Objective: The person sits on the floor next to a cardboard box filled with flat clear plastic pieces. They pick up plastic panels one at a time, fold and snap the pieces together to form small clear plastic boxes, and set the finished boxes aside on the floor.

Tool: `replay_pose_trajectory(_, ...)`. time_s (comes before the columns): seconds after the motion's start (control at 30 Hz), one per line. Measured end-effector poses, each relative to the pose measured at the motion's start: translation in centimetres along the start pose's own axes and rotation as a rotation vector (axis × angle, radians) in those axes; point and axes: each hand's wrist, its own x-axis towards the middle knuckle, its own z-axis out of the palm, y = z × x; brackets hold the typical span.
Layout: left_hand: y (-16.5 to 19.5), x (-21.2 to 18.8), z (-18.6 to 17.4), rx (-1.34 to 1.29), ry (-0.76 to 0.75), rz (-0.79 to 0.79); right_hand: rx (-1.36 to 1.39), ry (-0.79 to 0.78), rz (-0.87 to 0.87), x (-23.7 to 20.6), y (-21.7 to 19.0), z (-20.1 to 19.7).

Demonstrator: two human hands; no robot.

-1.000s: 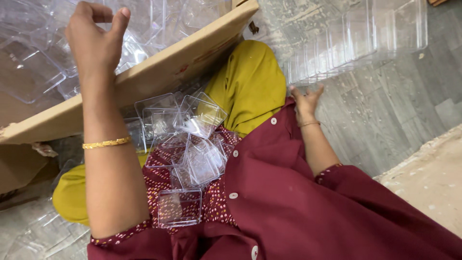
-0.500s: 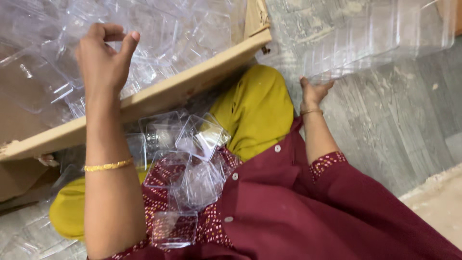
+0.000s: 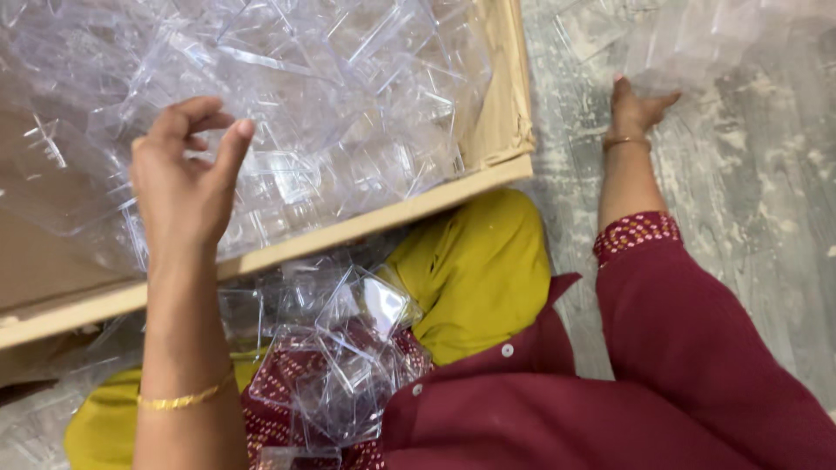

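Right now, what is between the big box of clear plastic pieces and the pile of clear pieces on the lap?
In the head view, only the cardboard box's front wall separates them; the lap pile sits right below it.

The clear plastic boxes (image 3: 331, 96) are small, see-through and shiny, with flat sides and sharp corners. Lots of them lie jumbled in a big heap inside the cardboard box (image 3: 501, 113). They tip every which way, some on top of others. More clear boxes (image 3: 348, 357) sit in a smaller pile just outside the cardboard box, below its front wall. These lean on each other too, and some look open, with thin lids sticking up. A few more clear pieces (image 3: 688, 43) lie on the right of the cardboard box, too blurry to tell apart.
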Motion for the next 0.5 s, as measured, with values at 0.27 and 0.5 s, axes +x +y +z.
replay_pose_trajectory(0.27, 2.2, -2.3, -1.6, 0.115, -0.041, -0.034, 0.03, -0.064, 0.111, 4.0, -1.4, 2.3)
replay_pose_trajectory(0.5, 3.2, -2.5, -1.2, 0.113, -0.044, -0.054, -0.492, 0.101, -0.414, 1.6, 1.0, 3.3)
